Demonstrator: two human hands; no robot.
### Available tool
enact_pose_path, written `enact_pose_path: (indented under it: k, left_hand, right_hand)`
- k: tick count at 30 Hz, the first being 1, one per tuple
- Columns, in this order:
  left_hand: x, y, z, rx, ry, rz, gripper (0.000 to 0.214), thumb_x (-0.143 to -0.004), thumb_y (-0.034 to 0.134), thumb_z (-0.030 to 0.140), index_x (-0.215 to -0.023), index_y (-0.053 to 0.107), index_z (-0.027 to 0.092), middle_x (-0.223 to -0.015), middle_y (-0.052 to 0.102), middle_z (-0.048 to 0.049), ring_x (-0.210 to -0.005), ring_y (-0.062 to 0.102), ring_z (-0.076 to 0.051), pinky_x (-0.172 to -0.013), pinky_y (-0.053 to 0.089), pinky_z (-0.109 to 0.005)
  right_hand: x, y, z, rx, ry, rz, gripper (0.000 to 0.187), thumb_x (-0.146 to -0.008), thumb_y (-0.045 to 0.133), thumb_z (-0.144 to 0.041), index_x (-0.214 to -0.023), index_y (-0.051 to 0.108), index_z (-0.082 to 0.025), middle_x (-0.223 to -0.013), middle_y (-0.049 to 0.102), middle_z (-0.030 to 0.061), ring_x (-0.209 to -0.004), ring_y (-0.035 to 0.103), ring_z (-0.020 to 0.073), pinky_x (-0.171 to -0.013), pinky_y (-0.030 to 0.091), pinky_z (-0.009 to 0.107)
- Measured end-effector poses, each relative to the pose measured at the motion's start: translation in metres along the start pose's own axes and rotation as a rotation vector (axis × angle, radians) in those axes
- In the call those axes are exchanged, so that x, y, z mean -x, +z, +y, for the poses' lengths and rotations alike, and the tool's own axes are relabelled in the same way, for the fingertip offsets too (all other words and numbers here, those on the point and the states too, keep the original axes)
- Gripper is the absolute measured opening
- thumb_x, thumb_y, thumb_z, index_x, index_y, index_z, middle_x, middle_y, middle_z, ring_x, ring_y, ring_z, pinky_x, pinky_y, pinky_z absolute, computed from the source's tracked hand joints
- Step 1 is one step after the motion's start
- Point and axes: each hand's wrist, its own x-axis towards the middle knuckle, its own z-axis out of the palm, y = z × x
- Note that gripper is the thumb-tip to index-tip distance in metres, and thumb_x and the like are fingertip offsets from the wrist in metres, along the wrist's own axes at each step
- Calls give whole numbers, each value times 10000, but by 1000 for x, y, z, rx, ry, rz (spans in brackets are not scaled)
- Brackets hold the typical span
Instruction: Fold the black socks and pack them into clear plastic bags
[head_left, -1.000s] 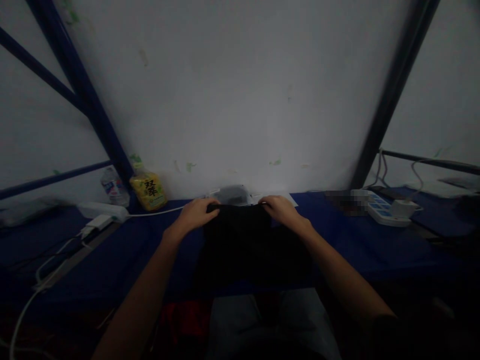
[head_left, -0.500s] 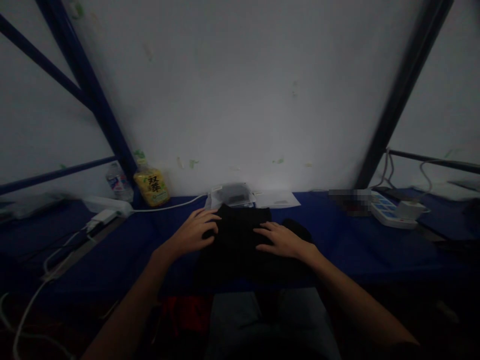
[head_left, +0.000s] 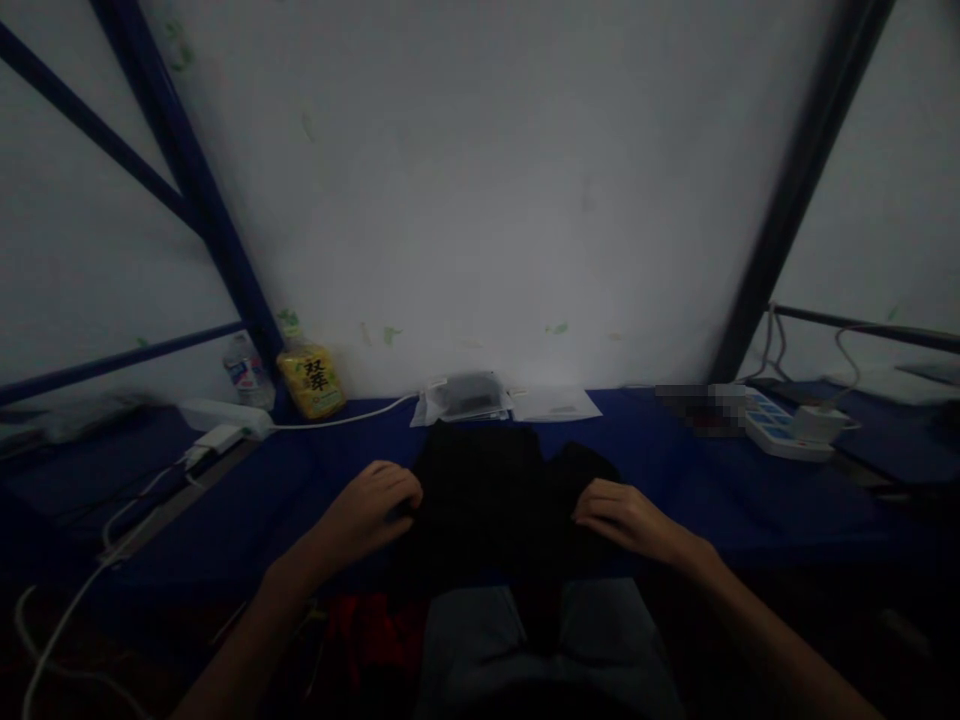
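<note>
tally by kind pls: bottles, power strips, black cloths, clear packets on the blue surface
bottles: 2
power strips: 2
black cloth: 1
clear packet: 1
total: 6

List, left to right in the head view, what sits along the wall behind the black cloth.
Clear water bottle → yellow-labelled bottle → clear plastic packet → white paper sheet → white power strip.
</note>
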Motion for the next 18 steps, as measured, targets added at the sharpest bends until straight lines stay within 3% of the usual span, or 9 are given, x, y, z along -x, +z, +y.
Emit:
enact_pose_path:
  k: [5, 10, 12, 15, 18]
  left_hand:
    - [3, -1, 8, 28, -89, 60, 349, -777, 525, 88, -1094, 555, 228, -972, 604, -17, -925, 550, -181, -811, 411, -282]
    - [-4, -15, 18, 44, -75, 54, 70, -881, 531, 232, -891, 595, 208, -896, 584, -10, -880, 542, -169, -777, 402, -271]
    - [-7, -24, 24, 93, -91, 58, 151, -897, 536, 316, -829, 582, 190, -852, 571, -9, -825, 540, -155, -739, 407, -257]
    - [-3, -30, 40, 216, -18, -72, 254, -926, 485, 374, -791, 599, 192, -840, 577, -8, -797, 548, -138, -727, 425, -242]
    - [9, -11, 65, 204, 24, -175, 251, -887, 525, 452, -933, 651, 240, -1018, 611, -27, -947, 568, -179, -836, 445, -292]
  right_hand:
    - [-1, -5, 21, 51, 110, 20, 298, -963, 416, -364, -996, 667, -206, -945, 655, 69, -910, 598, 179, -815, 471, 299]
    - [-10, -9, 39, 88, 232, 41, 314, -956, 422, -388, -1047, 659, -204, -993, 665, 76, -927, 609, 197, -847, 463, 318]
    - [-14, -11, 46, 93, 247, 45, 315, -957, 416, -386, -1062, 654, -209, -1013, 666, 72, -936, 610, 196, -853, 463, 317]
    - [-18, -14, 53, 143, 303, 69, 304, -952, 421, -376, -1075, 647, -215, -1006, 665, 69, -929, 611, 196, -852, 468, 320]
    - [-21, -11, 54, 245, 356, 140, 304, -946, 426, -370, -1081, 649, -214, -1010, 657, 84, -960, 601, 209, -881, 465, 345]
